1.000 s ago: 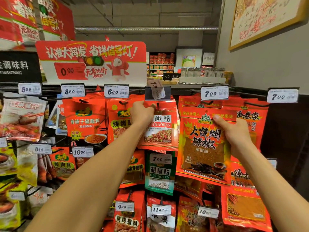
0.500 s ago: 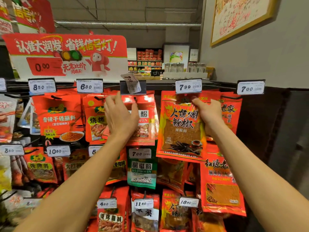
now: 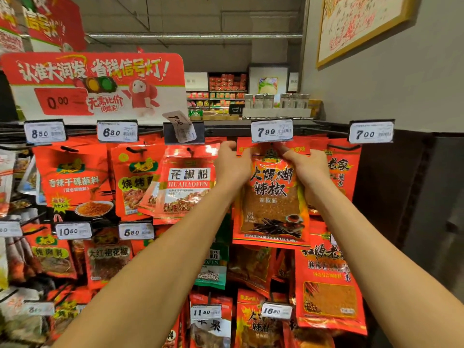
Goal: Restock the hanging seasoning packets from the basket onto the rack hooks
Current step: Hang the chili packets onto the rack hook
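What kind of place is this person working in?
Most likely a supermarket's seasoning aisle. Red seasoning packets hang in rows on rack hooks, each under a price tag, beneath a red promotional sign. Both hands hold a chili packet below the 7.99 tag.

Both hands are raised to the rack's top row. The left hand point(image 3: 232, 167) and right hand point(image 3: 305, 167) flank the top of one chili packet point(image 3: 272, 204), directly under the 7.99 tag point(image 3: 272, 131). Left of the left hand hangs the huajiao packet point(image 3: 187, 187), beneath a tilted tag point(image 3: 181, 126). Right of the right hand hang more packets point(image 3: 342, 169) under the 7.00 tag point(image 3: 371, 132). Below the hands hang further rows.
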### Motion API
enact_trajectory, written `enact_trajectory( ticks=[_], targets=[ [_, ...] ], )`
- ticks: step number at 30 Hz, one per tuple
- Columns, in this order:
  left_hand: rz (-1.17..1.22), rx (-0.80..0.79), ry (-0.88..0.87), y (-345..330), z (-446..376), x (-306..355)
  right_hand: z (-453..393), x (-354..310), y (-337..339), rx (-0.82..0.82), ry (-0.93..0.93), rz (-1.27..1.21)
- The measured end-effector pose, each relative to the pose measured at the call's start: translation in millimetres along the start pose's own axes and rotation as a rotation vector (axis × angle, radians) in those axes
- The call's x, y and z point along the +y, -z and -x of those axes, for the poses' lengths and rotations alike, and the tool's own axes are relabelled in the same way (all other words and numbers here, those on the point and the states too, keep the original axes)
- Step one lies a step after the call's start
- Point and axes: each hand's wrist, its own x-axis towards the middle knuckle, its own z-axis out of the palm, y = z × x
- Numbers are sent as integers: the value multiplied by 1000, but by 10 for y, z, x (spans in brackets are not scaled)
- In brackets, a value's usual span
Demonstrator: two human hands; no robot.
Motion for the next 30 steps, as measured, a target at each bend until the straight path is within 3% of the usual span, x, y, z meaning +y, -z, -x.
enact_trajectory(
  ticks=[2,9,12,17,24,26,30],
  targets=[
    [64,16,101,-50,-89,-57,-52,38,-3,-18,-10,5],
    [-102,184,101,-266,-353,-125,-459,310,-111,79,-31,264],
    [-250,200,167,-357,-505,-19,-704,349,-174,119,-40,444],
    [-225,178,249,-402,-611,14,-902,442,-172,117,-87,520],
    [-148,38,59,-98,-238,116,-440,483,219,121,54,482],
    [-32,-7,-7,97,-16,147,-233,423,321,66,28,309],
    [225,-205,66,557,621,-14,303,361,480,-136,-142,-83]
  ],
)
